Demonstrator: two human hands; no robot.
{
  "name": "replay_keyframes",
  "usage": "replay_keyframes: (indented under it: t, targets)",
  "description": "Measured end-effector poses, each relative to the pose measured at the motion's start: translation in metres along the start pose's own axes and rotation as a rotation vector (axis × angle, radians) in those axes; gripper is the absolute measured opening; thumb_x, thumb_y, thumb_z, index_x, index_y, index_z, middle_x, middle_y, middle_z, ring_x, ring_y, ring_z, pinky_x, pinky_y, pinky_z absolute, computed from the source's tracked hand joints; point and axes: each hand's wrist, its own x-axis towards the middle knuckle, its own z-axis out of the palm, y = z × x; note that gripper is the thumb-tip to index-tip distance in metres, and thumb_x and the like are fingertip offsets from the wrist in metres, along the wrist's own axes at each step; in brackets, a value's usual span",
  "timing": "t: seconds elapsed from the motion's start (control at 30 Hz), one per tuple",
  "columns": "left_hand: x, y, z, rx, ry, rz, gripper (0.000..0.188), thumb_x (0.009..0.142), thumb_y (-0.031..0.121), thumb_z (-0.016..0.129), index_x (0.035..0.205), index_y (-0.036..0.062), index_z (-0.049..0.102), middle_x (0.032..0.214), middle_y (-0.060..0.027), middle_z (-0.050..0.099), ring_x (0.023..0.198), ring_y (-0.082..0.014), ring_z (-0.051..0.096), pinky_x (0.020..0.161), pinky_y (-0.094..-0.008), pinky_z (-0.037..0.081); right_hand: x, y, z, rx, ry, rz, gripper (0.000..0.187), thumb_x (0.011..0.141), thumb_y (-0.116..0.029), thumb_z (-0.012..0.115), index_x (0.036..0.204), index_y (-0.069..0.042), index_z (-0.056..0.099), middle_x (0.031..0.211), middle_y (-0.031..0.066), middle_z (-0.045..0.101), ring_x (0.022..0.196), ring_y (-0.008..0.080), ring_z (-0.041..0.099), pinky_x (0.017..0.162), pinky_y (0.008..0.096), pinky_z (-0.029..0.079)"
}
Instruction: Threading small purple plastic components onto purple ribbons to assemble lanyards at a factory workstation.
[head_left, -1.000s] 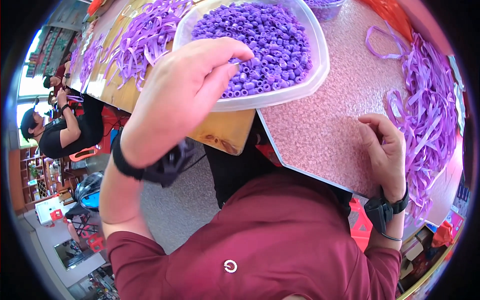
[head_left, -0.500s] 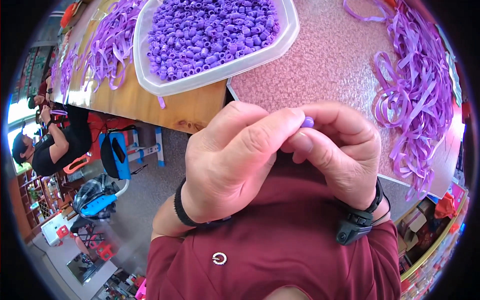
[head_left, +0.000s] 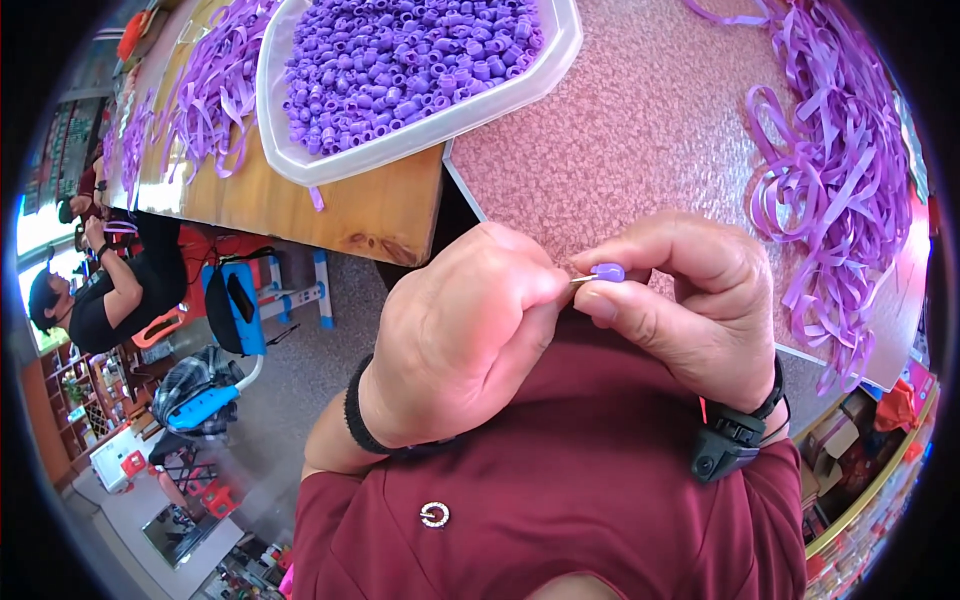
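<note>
Both my hands meet above my lap, near the table edge. My right hand (head_left: 690, 305) pinches a small purple plastic piece (head_left: 608, 272) between thumb and forefinger; it looks like the pieces in the tub. A thin, shiny metal pin (head_left: 585, 279) runs between that piece and the fingertips of my left hand (head_left: 465, 335), which are closed on its other end. Whether the pin enters the purple piece I cannot tell. The left fingertips are partly hidden behind the back of that hand.
A translucent tub (head_left: 415, 145) full of small purple plastic pieces stands ahead on the wooden table (head_left: 385, 215). Purple ribbons lie heaped on the right (head_left: 830, 190) and far left (head_left: 215, 90). Another person (head_left: 115, 290) in black sits at left, near a blue chair (head_left: 235, 310).
My fingertips have drawn slightly apart, bringing the metal pin and more of the purple piece into sight. My left hand has turned, its back now facing up. The tub has shifted slightly up-left in view.
</note>
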Motion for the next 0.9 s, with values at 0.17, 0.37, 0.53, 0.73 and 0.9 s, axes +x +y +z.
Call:
replay_keyframes:
  t: [0.17, 0.37, 0.53, 0.73, 0.9]
  targets:
    - [-0.001, 0.0, 0.004, -0.11, 0.011, -0.018, 0.017, 0.076, -0.007, 0.062, 0.087, 0.0009, 0.051, 0.078, -0.0116, 0.057, 0.062, -0.0132, 0.053, 0.054, -0.0233, 0.042, -0.001, 0.003, -0.004, 0.099, -0.013, -0.084, 0.017, 0.067, -0.003, 0.073, 0.083, 0.001, 0.066, 0.07, 0.0079, 0.064, 0.062, 0.0118, 0.059, 0.057, 0.0223, 0.043]
    - [-0.002, 0.0, 0.01, -0.138, 0.039, -0.072, 0.019, 0.07, -0.01, 0.063, 0.081, 0.0018, 0.053, 0.075, -0.0111, 0.057, 0.061, -0.0205, 0.056, 0.054, -0.0273, 0.045, -0.002, 0.004, -0.005, -0.089, 0.004, -0.177, 0.016, 0.068, -0.006, 0.073, 0.08, 0.0, 0.066, 0.065, 0.0071, 0.062, 0.055, 0.0143, 0.058, 0.05, 0.024, 0.042]
    - [-0.007, -0.004, 0.009, -0.183, -0.017, -0.089, 0.017, 0.072, -0.007, 0.063, 0.083, 0.0022, 0.053, 0.076, -0.0107, 0.058, 0.061, -0.0185, 0.056, 0.054, -0.0264, 0.045, -0.002, 0.009, -0.004, -0.167, 0.048, -0.342, 0.014, 0.068, -0.007, 0.073, 0.078, -0.001, 0.065, 0.064, 0.0068, 0.061, 0.052, 0.0172, 0.057, 0.046, 0.026, 0.041]
    - [-0.014, -0.014, 0.018, -0.4, -0.025, -0.187, 0.016, 0.074, -0.004, 0.063, 0.084, 0.003, 0.053, 0.078, -0.0095, 0.058, 0.065, -0.0157, 0.056, 0.057, -0.0249, 0.044, -0.004, 0.013, -0.003, -0.213, 0.067, -0.373, 0.014, 0.067, -0.009, 0.073, 0.074, -0.002, 0.063, 0.063, 0.0067, 0.06, 0.05, 0.0189, 0.056, 0.045, 0.0274, 0.041]
    - [-0.016, -0.014, 0.025, -0.512, -0.006, -0.221, 0.016, 0.074, -0.004, 0.063, 0.084, 0.0031, 0.053, 0.078, -0.0084, 0.058, 0.067, -0.0152, 0.056, 0.059, -0.0252, 0.044, -0.009, 0.018, -0.006, -0.208, 0.074, -0.38, 0.015, 0.068, -0.011, 0.072, 0.073, -0.003, 0.061, 0.062, 0.0067, 0.058, 0.05, 0.0208, 0.054, 0.045, 0.0296, 0.04]
